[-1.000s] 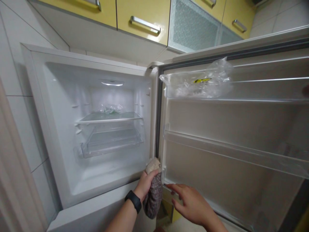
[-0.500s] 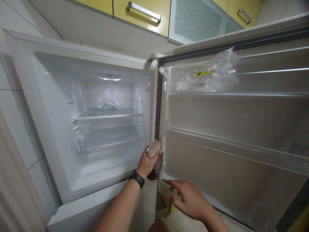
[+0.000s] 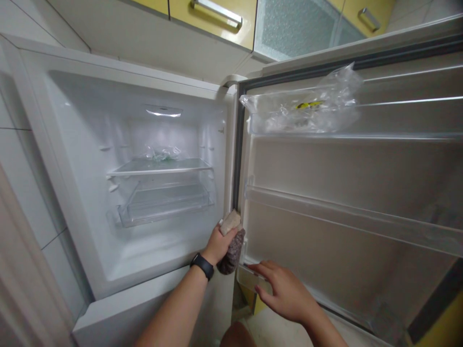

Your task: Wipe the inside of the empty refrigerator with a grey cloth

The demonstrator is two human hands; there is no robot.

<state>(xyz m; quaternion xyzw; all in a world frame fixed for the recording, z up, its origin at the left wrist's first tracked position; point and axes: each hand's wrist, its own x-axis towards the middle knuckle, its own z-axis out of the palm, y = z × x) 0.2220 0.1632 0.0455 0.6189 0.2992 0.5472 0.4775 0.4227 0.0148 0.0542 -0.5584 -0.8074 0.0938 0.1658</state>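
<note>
My left hand (image 3: 216, 245), with a black watch on its wrist, is closed around a brown and beige cloth (image 3: 231, 250). The bunched cloth is at the hinge side of the open fridge, between the door gasket (image 3: 237, 154) and the compartment's edge; its darker part hangs below my fingers. My right hand (image 3: 280, 289) has its fingers apart and holds nothing. Its fingertips are at the end of the lowest door shelf (image 3: 249, 274); whether they touch it I cannot tell.
The white compartment (image 3: 144, 262) on the left has a glass shelf (image 3: 162, 166) with a crumpled clear bag (image 3: 164, 153), above a clear drawer (image 3: 166, 209). A plastic bag (image 3: 307, 113) lies in the top door shelf. Yellow cupboards (image 3: 213, 29) hang above.
The cloth has swung slightly down and left with my left hand, showing more of its dark part. My right hand keeps nearly the same pose. The view has shifted a little.
</note>
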